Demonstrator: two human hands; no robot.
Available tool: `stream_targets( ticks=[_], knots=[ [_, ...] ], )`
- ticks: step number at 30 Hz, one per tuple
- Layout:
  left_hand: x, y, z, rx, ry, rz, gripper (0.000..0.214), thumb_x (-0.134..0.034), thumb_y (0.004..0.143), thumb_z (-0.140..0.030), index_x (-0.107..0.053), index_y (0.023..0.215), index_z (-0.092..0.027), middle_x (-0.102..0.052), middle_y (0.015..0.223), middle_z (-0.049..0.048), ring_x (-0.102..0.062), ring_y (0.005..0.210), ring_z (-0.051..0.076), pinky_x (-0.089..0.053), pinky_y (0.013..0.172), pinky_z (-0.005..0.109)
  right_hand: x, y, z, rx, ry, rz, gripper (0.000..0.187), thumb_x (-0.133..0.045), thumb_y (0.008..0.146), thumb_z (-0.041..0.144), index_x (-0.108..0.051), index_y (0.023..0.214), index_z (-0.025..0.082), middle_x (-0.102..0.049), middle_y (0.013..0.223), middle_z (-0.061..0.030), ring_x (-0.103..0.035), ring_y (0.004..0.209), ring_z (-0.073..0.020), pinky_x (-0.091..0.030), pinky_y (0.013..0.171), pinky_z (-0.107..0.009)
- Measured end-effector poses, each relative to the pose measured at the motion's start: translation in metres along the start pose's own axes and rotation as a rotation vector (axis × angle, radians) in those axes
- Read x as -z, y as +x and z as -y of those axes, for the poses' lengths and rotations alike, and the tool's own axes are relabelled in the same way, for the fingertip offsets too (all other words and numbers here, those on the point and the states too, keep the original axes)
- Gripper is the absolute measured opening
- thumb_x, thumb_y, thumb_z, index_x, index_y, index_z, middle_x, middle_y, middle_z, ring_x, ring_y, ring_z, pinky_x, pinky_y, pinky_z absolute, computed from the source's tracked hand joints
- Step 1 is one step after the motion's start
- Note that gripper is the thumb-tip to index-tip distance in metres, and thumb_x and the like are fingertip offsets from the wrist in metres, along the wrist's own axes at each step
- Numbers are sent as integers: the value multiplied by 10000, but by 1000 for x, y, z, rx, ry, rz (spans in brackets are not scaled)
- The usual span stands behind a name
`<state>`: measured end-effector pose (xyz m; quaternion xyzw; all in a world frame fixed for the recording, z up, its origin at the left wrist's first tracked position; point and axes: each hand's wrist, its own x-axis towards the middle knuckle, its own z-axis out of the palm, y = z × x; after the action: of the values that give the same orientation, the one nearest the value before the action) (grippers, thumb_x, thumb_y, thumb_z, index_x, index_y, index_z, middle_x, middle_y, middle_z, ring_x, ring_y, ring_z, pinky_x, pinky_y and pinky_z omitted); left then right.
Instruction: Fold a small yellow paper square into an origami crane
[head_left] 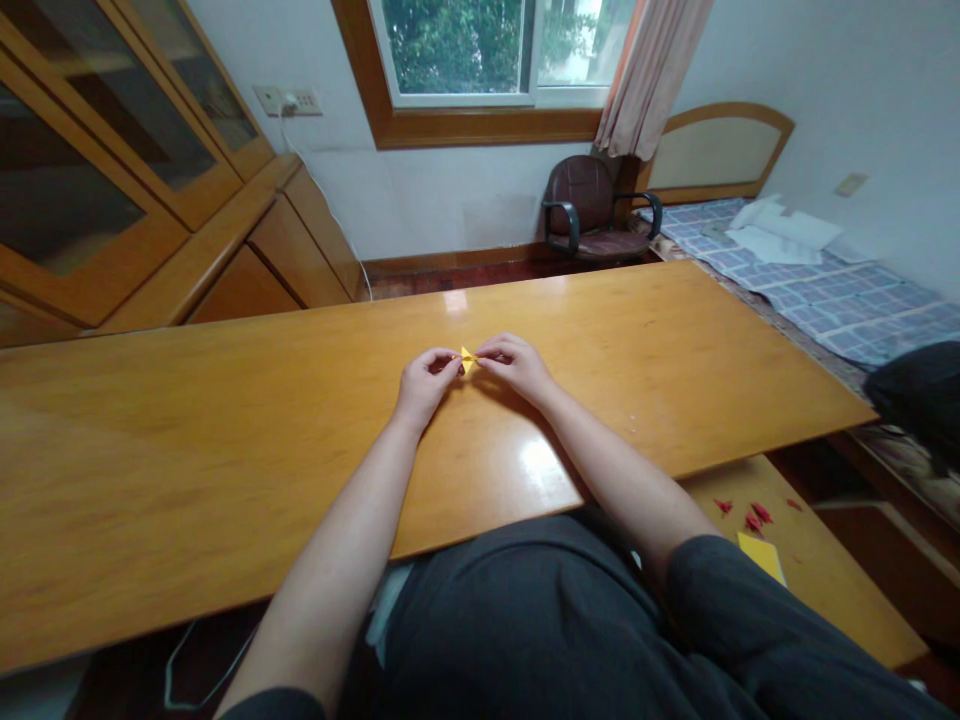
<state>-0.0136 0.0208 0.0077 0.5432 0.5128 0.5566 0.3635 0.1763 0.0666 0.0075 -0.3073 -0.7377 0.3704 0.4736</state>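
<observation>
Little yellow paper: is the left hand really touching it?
Touching. In the head view, fingertips of the left hand meet the left side of the little yellow paper, no gap showing.

Home interior, bedroom type. I am facing one long wooden table [187,450]; beyond its right edge, one bed [862,305] with checked cover; beyond its far edge, one glass-fronted cabinet [196,245] leftward, one armchair [581,195] toward the right corner, one curtained window [457,45].
</observation>
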Motion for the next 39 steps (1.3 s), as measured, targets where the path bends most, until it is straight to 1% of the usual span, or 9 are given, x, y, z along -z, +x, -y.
stream_targets(
  ticks=[5,13,16,22,26,30,34,36,39],
  knots=[
    [-1,-1,-2,12,-27,29,344,-758,731,-471,-699,862,-159,-721,771,50,-678,723,173,-552,750,304,1,0,3,-3,-52,4,149,-706,835,321,-778,882,200,-706,894,-62,-640,844,-172,-498,788,-303],
    [0,0,-1,21,-45,26,344,-768,726,-465,-702,866,-158,-720,779,47,-673,718,166,-547,749,298,1,-1,5,-67,-66,38,152,-676,849,292,-779,914,200,-724,831,-41,-636,774,-158,-481,745,-281],
    [0,0,1,5,-23,32,319,-754,742,-454,-707,862,-162,-724,778,47,-675,726,171,-548,753,301,0,-1,2,-45,-113,35,156,-669,855,293,-779,909,195,-725,835,-40,-627,753,-150,-474,729,-271],
    [2,0,2,-120,151,58,242,-700,809,-404,-718,870,-170,-730,819,44,-673,750,164,-532,763,281,3,-2,-3,86,-280,74,151,-648,893,278,-771,916,193,-722,840,-45,-631,768,-147,-476,745,-260],
    [3,-1,-3,-204,278,68,196,-673,828,-360,-720,845,-171,-728,821,40,-662,756,158,-518,756,270,6,-2,-1,135,-356,110,130,-648,897,234,-765,903,179,-716,824,-47,-633,753,-141,-471,731,-247],
    [4,-1,-5,-248,323,78,178,-658,840,-344,-722,837,-177,-727,818,42,-657,763,162,-512,753,271,5,-2,0,162,-427,117,121,-641,895,213,-755,880,174,-700,806,-40,-616,733,-135,-460,718,-239],
    [4,-1,-3,-218,300,79,203,-666,838,-379,-726,857,-186,-733,824,44,-667,762,171,-523,763,282,4,-3,3,166,-463,104,122,-632,888,200,-749,864,173,-693,803,-41,-606,730,-135,-454,712,-236],
    [3,-1,0,-170,242,79,238,-681,830,-410,-729,884,-183,-740,838,48,-679,769,177,-533,780,293,3,-3,4,162,-460,90,125,-630,888,204,-748,863,171,-694,807,-43,-604,728,-134,-456,712,-236],
    [3,1,4,-69,95,88,307,-712,803,-448,-727,932,-171,-748,845,57,-694,775,188,-547,794,312,2,-3,4,135,-416,73,126,-635,881,209,-750,855,164,-703,815,-49,-615,736,-134,-465,721,-238]
  ],
)
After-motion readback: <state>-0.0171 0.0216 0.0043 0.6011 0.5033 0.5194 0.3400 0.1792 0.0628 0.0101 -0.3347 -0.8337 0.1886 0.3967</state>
